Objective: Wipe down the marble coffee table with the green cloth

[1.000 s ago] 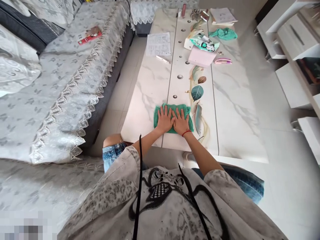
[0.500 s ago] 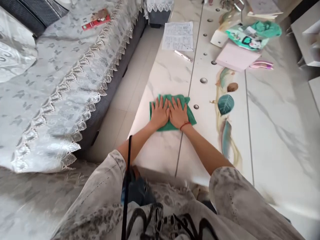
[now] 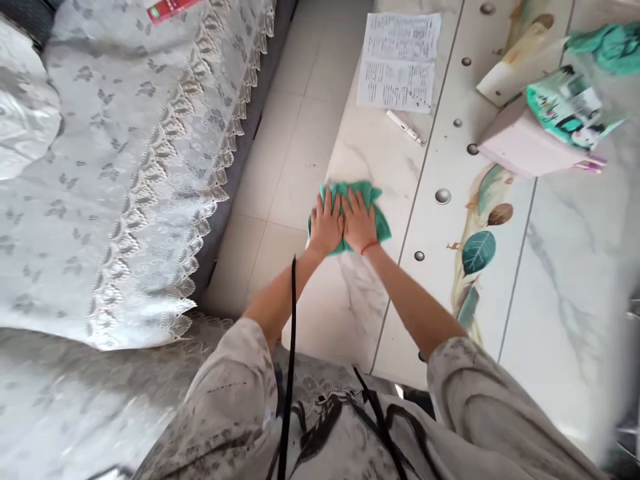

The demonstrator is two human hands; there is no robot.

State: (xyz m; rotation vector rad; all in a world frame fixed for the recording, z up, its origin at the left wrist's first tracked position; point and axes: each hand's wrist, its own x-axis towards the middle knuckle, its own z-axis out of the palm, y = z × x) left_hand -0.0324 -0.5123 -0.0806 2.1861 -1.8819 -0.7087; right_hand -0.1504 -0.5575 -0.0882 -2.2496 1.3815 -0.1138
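Observation:
A green cloth (image 3: 383, 228) lies bunched on the marble-patterned table (image 3: 333, 300), close to its left edge. Both palms press down on it side by side. My left hand (image 3: 325, 227) covers the left half, fingers stretched forward. Touching it at the thumb side, my right hand (image 3: 359, 225) rests flat with its fingers spread, a red string around the wrist. Much of the cloth is hidden beneath the hands; its edges show beyond the fingertips and at the right.
A printed sheet (image 3: 399, 63) and a white pen (image 3: 406, 127) lie farther up the table. A pink box (image 3: 525, 137) bears a green-and-white packet (image 3: 570, 107). Left of the floor gap (image 3: 283, 160) stands a sofa with a lace-edged cover (image 3: 120, 147).
Both hands have slid the cloth left, away from the dark table seam to the table's left edge. The camera view has shifted, and the sheet and box appear farther right.

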